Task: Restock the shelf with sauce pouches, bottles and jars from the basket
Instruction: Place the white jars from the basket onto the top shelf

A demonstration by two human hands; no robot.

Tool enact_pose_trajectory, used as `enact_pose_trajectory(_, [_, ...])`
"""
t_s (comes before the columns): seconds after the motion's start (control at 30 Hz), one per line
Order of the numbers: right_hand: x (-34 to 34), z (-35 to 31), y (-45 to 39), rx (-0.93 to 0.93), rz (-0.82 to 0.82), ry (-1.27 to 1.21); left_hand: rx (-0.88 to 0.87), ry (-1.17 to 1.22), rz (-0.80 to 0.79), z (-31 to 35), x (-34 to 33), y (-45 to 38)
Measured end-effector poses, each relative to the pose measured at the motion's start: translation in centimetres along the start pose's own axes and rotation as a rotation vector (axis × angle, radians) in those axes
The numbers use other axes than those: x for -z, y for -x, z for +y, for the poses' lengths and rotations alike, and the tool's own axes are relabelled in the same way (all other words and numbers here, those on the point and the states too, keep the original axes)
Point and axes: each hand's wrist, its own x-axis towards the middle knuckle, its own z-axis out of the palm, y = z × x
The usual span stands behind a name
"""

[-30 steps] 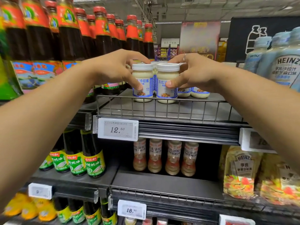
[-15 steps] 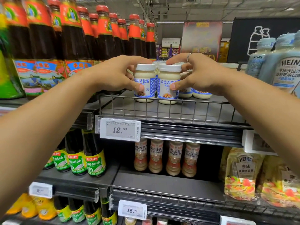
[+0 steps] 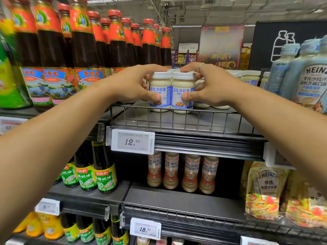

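A dark metal supermarket shelf unit fills the view, its upper tier fronted by a low wire rail. To the left, tall dark sauce bottles with red caps and orange neck labels are ranked in rows. At the right edge, pale Heinz dressing bottles are stood on the same tier. On the tier below, Heinz sauce pouches are placed at the right, four slim dressing bottles in the middle, and green-labelled dark bottles at the left.

Two white-lidded jars of creamy salad dressing are stood upright on the upper tier behind the rail, touching side by side. The left jar is gripped by the left hand, fingers curled over its lid and thumb pressed on its label. The right jar is gripped likewise by the right hand, on which a ring is worn. More such jars are ranged behind.

A price tag reading 12.50 is clipped below the rail.
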Motion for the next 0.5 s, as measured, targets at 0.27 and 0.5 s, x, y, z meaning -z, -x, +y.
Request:
enact_pose_trajectory(0.27, [0.3,-0.3,0.3,0.016,0.005,0.003,0.042,0.022,0.024,-0.6,0.6,-0.4])
enact_pose_trajectory(0.5, [-0.1,-0.4,-0.6,0.012,0.008,0.114,0.230,0.563,-0.035,0.2,-1.3,-1.7])
